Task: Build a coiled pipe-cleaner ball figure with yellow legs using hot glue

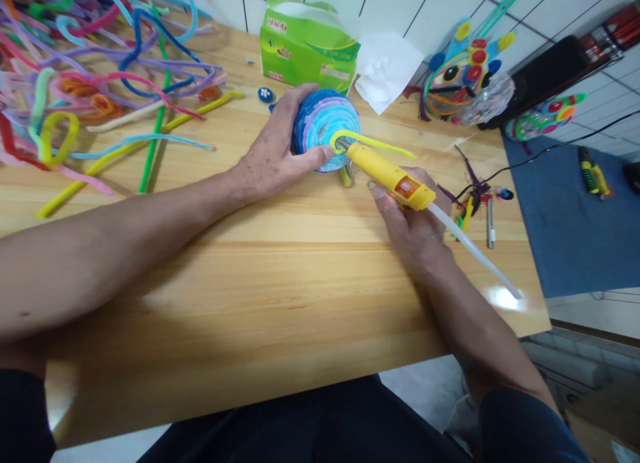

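Observation:
My left hand (280, 140) is wrapped round a round object covered in coiled pipe cleaners (320, 120), dark blue at the rim, then purple and light blue. A yellow pipe cleaner (385, 144) curls at its centre, and its loose end sticks out to the right. My left thumb rests near that yellow curl. In my right hand (417, 226) is a yellow hot glue gun (387, 173), its nozzle at the yellow centre of the coil. A long whitish glue stick (475, 250) juts from the gun's back end.
Many loose pipe cleaners (125, 76) cover the table's left side. A green tissue pack (307, 43) and white paper (385, 70) stand behind. Decorated crafts (465, 76), a dark cylinder (545, 76), and a utility knife (491, 224) lie right. Pliers (593, 173) rest on a blue surface (555, 230).

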Tool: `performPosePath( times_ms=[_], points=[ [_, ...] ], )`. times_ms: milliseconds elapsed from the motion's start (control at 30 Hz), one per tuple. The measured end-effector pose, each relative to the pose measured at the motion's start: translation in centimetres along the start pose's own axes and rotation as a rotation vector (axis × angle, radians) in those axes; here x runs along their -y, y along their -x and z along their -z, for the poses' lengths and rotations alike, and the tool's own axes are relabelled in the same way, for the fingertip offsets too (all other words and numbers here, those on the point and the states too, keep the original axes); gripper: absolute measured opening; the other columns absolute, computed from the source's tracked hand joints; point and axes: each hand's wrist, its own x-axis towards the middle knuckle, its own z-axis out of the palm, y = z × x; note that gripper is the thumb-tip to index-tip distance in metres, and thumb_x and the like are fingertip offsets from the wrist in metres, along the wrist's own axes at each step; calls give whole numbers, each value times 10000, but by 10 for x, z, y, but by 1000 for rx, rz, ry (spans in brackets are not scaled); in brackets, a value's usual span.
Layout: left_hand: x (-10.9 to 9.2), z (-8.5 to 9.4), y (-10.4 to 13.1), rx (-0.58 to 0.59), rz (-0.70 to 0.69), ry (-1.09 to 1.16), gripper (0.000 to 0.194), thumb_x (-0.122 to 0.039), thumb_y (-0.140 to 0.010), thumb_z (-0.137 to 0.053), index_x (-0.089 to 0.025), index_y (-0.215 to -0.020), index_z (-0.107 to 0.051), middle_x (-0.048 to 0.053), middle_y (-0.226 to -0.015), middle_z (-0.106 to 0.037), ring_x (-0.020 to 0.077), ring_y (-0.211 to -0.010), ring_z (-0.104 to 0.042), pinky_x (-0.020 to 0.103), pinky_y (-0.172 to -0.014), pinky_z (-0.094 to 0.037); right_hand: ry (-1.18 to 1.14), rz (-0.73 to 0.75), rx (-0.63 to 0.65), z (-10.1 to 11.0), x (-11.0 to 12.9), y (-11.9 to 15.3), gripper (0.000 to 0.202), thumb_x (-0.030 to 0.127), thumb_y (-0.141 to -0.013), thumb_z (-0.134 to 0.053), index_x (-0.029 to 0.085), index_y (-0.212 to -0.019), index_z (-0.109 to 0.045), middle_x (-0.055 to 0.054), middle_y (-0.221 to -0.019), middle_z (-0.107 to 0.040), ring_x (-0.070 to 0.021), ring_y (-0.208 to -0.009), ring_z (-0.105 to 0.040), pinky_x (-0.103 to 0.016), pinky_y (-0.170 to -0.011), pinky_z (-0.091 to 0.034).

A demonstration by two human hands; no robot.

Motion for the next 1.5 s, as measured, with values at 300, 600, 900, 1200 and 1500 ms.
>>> performPosePath(
  times_ms=[300,600,900,1200,1500],
  points=[
    [-11,0,0,-19,59,19,949,-847,-941,-702,-356,-1683,-372,80,-1759,-485,399,-1598,-521,657,-1360,-460,-289,-189,-331,21,-22,-22,319,610,-963,-763,316,-1086,-747,-37,-1029,-807,-246,-799,-743,-416,-647,-618],
    [-3,-3,0,-30,11,39,945,-791,-942,-767,-302,-1662,-398,154,-1724,-504,394,-1602,-524,621,-1383,-433,34,-693,-140,11,-126,-40,316,486,-955,-674,204,-1072,-755,-83,-1033,-819,-285,-1010,-782,-455,-926,-675],
    [-4,-5,0,-33,16,21,935,-800,-947,-735,-331,-1670,-371,147,-1736,-488,413,-1624,-502,676,-1355,-449,285,-615,-113,28,-120,-28,370,544,-885,-768,230,-1069,-702,-124,-1118,-794,-297,-959,-738,-559,-1013,-635],
    [-2,-7,-1,-49,-28,23,907,-704,-949,-766,-288,-1659,-384,175,-1711,-514,380,-1611,-512,651,-1375,-431,233,-331,-166,26,-51,-2,465,604,-890,-771,255,-1173,-652,-31,-1068,-707,-203,-832,-621,-461,-873,-602],
    [-4,-7,-2,-32,-32,22,966,-722,-951,-742,-208,-1675,-362,226,-1708,-493,391,-1610,-502,636,-1375,-418,263,-484,-215,22,-96,-3,367,546,-850,-716,242,-1041,-641,-36,-1019,-692,-176,-763,-601,-435,-846,-605]
  ],
)
